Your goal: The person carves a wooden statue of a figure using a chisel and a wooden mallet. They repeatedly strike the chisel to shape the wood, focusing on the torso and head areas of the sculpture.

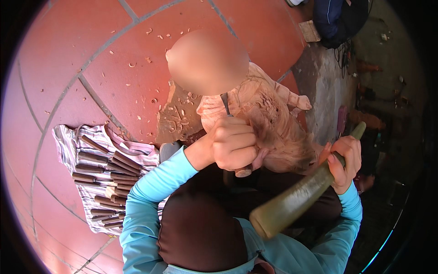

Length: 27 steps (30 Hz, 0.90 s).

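Here's the big piece, a carved figure [278,114] of what looks like reddish wood, right in front of the person's lap, and the shape is well along: the body is rounded out, an arm stands clear at the side, and folds and grooves run over the front. I'd say there's work left, mind you, because the middle looks rough and choppy, and the head is too blurred to judge. Now the mallet [296,197], a heavy greenish club: the right hand [346,160] is wrapped round its narrow end, the thick end hanging low, well apart from the chisel [244,171]. That chisel sits in the left hand [235,142], fingers curled tight round the handle, blade pointing up toward the figure just below the head; whether the edge is biting, I can't tell. And that fist is in the way, hiding part of the carving. Around them spreads the red tiled floor [132,27], then a striped cloth [66,141] on the left, loaded with dark-handled tools [93,157], their handles crowding over one another. Beside the figure there's a flat brown slab [169,119], and smallest of all, curled shavings [132,65] scattered across slab and tiles.
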Motion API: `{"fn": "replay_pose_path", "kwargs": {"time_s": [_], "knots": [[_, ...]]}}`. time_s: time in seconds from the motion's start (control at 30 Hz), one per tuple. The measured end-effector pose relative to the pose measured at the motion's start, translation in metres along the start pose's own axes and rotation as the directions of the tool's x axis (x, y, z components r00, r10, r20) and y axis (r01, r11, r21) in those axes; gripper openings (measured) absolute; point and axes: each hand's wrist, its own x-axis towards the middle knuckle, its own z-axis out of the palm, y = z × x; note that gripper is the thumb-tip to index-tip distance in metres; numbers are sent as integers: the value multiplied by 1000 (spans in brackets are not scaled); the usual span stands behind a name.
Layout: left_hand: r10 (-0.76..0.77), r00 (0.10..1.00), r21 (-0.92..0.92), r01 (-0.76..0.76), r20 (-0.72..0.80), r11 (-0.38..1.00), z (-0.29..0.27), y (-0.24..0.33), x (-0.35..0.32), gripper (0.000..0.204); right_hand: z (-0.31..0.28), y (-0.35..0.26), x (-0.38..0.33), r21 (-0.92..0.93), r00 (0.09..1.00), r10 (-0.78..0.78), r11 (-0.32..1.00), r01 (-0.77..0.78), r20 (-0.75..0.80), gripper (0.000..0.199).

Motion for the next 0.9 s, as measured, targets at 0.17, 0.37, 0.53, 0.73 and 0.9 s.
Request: {"fn": "replay_pose_path", "kwargs": {"time_s": [0.17, 0.37, 0.53, 0.73, 0.9], "knots": [[12, 1000, -24, -12, 4, 1000, -6, -4, 2, 36, -1, 4, 9, -102, 997, -73, 992, 77, 34, 40], [-40, 999, -10, 40, -10, 999, -10, 17, -4, 23, -1, 2, -2, -72, 999, 27, 997, -25, 26, 50], [-18, 1000, 15, 18, 19, 1000, -1, 13, -6, 18, 1, 3, 3, -70, 998, 57, 996, -54, 34, 55], [-31, 1000, 25, 31, 0, 999, -1, 14, -7, 19, 5, -2, 6, 64, 998, 63, 996, -61, -32, 63], [-49, 999, -20, 49, -8, 999, -3, 13, -3, 22, 9, -4, 3, 131, 995, 26, 991, -14, -96, 67]]}}
